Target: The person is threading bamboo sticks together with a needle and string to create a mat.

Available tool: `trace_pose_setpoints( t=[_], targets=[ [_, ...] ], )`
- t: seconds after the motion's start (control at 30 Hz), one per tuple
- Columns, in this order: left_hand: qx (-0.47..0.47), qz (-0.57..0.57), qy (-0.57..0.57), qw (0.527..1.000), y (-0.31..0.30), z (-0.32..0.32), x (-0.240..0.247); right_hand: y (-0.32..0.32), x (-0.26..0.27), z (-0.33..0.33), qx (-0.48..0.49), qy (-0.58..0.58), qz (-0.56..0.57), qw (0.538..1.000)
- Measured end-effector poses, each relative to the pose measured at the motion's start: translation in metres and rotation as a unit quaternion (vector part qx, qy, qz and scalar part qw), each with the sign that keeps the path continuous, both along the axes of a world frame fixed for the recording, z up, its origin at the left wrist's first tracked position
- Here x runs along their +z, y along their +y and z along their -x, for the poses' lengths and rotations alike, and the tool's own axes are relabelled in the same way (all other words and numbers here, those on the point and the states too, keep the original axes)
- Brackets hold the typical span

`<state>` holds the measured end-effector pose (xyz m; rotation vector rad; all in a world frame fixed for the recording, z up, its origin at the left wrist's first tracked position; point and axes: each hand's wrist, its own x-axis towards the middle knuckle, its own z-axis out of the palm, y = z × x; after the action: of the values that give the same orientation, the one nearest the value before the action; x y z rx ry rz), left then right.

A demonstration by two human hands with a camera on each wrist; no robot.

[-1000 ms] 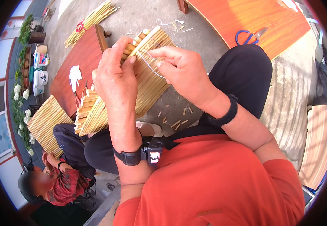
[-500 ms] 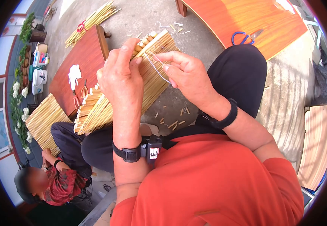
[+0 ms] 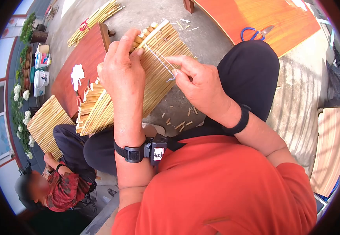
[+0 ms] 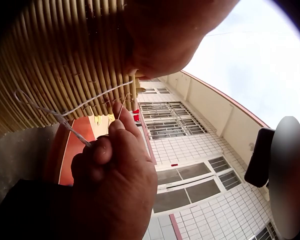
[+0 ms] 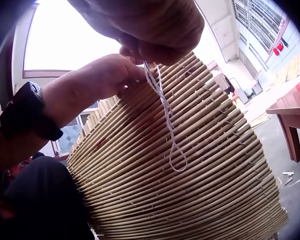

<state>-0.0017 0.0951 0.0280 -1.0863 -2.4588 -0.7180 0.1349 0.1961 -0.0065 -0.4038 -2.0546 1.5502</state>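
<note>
I hold a mat of thin bamboo slats (image 3: 154, 74) up over my lap. My left hand (image 3: 129, 51) grips its upper edge, fingers curled over the slat ends. My right hand (image 3: 174, 73) pinches a white string (image 3: 159, 59) between thumb and forefinger and holds it taut across the mat's face. In the left wrist view the right hand (image 4: 102, 145) pulls the doubled string (image 4: 65, 120) away from the mat (image 4: 55, 55). The right wrist view shows the string (image 5: 166, 120) ending in a small loop over the mat (image 5: 200, 180).
A red wooden table (image 3: 80, 58) stands ahead on the left, an orange table (image 3: 256, 17) with blue scissors (image 3: 252, 34) ahead on the right. Bamboo offcuts (image 3: 178, 123) litter the concrete. Another person (image 3: 64, 188) sits lower left with a second mat (image 3: 46, 123). A stick bundle (image 3: 95, 17) lies beyond.
My right hand has drawn the string down and to the right, so it now runs tighter. The mat and my left hand have shifted slightly upward.
</note>
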Motion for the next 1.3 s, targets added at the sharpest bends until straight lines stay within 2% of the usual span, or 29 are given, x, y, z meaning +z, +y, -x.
trace_pose_setpoints(
  t=[0.07, 0.27, 1.3],
  targets=[
    [0.014, 0.015, 0.006, 1.000, 0.000, -0.007, 0.001, 0.012, -0.002, 0.014, -0.044, 0.042, -0.067, 0.996],
    [0.015, 0.014, 0.024, 0.999, 0.001, -0.001, 0.002, 0.008, -0.002, 0.020, -0.001, 0.029, -0.039, 0.999],
    [0.005, 0.019, 0.034, 0.999, -0.001, -0.002, 0.000, 0.008, -0.006, 0.024, 0.003, 0.021, -0.021, 1.000]
  ],
)
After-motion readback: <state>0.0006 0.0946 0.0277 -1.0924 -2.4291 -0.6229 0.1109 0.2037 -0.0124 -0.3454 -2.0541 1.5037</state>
